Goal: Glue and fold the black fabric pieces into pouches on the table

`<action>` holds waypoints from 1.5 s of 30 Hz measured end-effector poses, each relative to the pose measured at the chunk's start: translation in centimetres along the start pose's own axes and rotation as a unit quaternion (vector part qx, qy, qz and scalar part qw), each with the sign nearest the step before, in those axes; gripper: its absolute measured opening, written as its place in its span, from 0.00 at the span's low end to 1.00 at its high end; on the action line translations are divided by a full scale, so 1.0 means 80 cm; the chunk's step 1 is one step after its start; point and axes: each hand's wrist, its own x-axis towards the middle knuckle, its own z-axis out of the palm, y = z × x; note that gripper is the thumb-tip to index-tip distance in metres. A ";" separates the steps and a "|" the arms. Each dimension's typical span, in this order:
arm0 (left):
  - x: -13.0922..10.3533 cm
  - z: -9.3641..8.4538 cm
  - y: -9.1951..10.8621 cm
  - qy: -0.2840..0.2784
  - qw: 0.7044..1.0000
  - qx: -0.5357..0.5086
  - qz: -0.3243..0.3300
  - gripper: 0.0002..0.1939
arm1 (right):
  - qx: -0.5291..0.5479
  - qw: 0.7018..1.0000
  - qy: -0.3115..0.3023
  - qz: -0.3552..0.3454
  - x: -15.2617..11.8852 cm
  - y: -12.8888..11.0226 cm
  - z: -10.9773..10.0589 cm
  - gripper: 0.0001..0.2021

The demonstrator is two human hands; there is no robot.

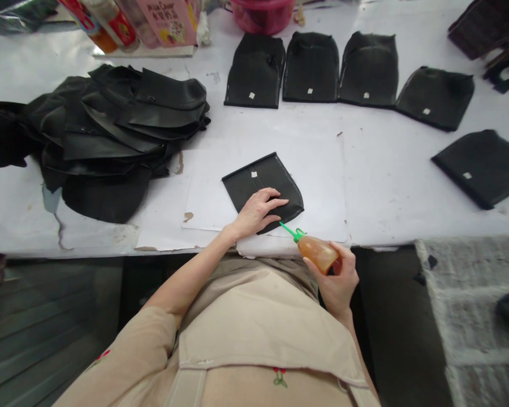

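In the head view, a flat black leather-like piece [261,178] with a small pale square tag lies tilted on white paper in front of me. My left hand [258,212] rests flat on its lower part, fingers spread and holding nothing. My right hand [341,277] is wrapped round a squeeze bottle [318,251] of amber liquid with a green nozzle. The nozzle tip is at the near edge of the black piece, close to my left fingers; whether it touches I cannot tell.
A heap of black pieces [110,118] lies on the left. Several tagged black pieces [309,68] form a row at the back, continuing to the right. Behind stand bottles [119,25], a pink box [169,22] and a pink basin [263,14]. Grey cloth [466,282] lies low right.
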 end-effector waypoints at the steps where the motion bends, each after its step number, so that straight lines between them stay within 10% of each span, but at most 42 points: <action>1: 0.000 0.000 0.000 0.002 1.000 -0.003 0.000 0.22 | 0.004 1.000 -0.002 -0.004 -0.001 -0.001 0.001 0.31; 9: -0.002 0.005 -0.005 0.022 0.999 -0.020 0.012 0.21 | 0.002 1.000 -0.024 -0.014 -0.007 -0.003 0.011 0.31; 18: -0.028 -0.043 0.003 -0.028 0.999 0.037 -0.009 0.22 | 0.002 1.000 -0.026 -0.014 -0.007 -0.001 0.010 0.32; 45: -0.037 -0.022 -0.013 0.018 0.997 0.064 -0.042 0.17 | 0.022 0.997 -0.040 -0.057 -0.010 -0.015 0.040 0.31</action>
